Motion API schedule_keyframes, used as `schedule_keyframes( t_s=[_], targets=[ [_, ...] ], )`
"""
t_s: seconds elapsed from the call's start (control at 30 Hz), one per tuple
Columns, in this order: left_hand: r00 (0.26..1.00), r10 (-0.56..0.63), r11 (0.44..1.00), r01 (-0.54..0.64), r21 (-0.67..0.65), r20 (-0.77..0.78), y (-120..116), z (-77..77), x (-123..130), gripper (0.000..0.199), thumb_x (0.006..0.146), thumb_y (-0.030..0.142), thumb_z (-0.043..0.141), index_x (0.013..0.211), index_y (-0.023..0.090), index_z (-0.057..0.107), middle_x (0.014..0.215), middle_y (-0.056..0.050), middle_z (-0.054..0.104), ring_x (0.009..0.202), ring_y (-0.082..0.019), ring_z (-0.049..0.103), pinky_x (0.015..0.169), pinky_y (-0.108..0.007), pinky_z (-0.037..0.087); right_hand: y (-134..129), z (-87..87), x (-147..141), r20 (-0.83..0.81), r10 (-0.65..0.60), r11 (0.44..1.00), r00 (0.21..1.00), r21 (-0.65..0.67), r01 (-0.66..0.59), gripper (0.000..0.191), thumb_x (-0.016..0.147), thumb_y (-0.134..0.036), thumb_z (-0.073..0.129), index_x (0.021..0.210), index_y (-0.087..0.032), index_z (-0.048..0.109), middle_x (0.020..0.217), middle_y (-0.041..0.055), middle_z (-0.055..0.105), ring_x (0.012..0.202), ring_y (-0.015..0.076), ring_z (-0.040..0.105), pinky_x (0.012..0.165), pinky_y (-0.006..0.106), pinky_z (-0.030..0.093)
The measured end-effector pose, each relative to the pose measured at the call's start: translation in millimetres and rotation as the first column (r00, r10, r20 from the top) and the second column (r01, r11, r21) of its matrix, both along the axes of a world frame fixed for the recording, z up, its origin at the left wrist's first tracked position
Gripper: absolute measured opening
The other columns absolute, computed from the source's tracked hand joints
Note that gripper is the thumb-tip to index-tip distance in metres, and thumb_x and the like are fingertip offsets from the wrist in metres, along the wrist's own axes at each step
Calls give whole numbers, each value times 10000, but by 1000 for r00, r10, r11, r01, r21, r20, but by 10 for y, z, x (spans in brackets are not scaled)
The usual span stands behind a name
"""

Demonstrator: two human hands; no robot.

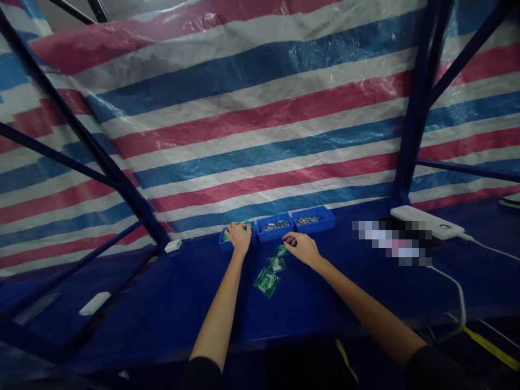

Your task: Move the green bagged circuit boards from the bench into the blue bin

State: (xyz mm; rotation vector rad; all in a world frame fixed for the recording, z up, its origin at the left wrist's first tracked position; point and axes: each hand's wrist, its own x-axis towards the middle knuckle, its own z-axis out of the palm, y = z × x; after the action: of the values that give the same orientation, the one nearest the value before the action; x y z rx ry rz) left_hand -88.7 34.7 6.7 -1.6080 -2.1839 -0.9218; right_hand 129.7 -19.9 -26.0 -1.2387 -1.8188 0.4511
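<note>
My left hand (239, 236) reaches into the left blue bin (223, 244), which holds green pieces. Its fingers curl downward among them, and whatever they grip is hidden. My right hand (304, 249) hovers in front of the other bins with thumb and fingers drawn together; I cannot make out anything between them. Just left of its fingertips lies a small green packet (280, 251). Nearer to me are a clear packet with pale metal parts (277, 264) and a larger green packet (267, 282), in a loose row on the blue table (317, 319).
A middle blue bin (270, 235) and a right blue bin (323, 221) hold small metal parts. A white power bank (427, 222) with a cable is at the right. A small white block (173, 246) sits by the left post. Striped sheeting (268, 124) hangs behind.
</note>
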Motion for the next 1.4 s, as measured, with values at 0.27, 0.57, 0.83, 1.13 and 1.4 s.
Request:
schedule_keyframes(
  t_s=[0.27,0.57,0.83,1.13,1.4],
  targets=[
    [998,-47,995,43,-95,-39,-47,119,27,228,760,241,500,744,136,702,920,-179,628,1018,-343,490,859,-471,341,62,-182,3,214,-15,999,977,-41,24,385,735,-427,616,1033,-185,643,1073,118,606,1049,270,528,868,419,417],
    [850,-526,846,528,75,-44,-471,-49,441,230,862,305,447,957,231,644,1001,-58,605,975,-215,524,858,-386,362,112,-231,65,193,14,997,981,-76,1,406,592,-496,721,873,-212,645,965,73,615,969,248,559,793,365,430],
    [716,-669,724,688,-41,201,-542,-318,440,250,878,383,430,921,233,625,938,-20,642,934,-199,530,863,-386,362,232,-255,1,-273,96,979,957,-149,-141,370,582,-367,718,884,-218,565,641,-38,603,520,122,555,488,227,403],
    [563,-778,627,713,314,279,-629,-211,483,115,716,265,667,787,181,636,870,-41,607,887,-174,573,826,-312,432,147,-61,33,-397,209,977,894,131,-171,70,677,-261,614,662,-192,620,846,64,673,825,209,616,666,307,466],
    [594,-771,636,709,305,227,-645,-193,467,176,676,135,670,834,210,655,1074,-75,547,1075,-224,519,933,-396,398,115,-64,64,-236,161,943,958,323,-79,206,657,-83,516,585,-223,648,1068,49,646,1058,230,532,964,423,347]
  ],
)
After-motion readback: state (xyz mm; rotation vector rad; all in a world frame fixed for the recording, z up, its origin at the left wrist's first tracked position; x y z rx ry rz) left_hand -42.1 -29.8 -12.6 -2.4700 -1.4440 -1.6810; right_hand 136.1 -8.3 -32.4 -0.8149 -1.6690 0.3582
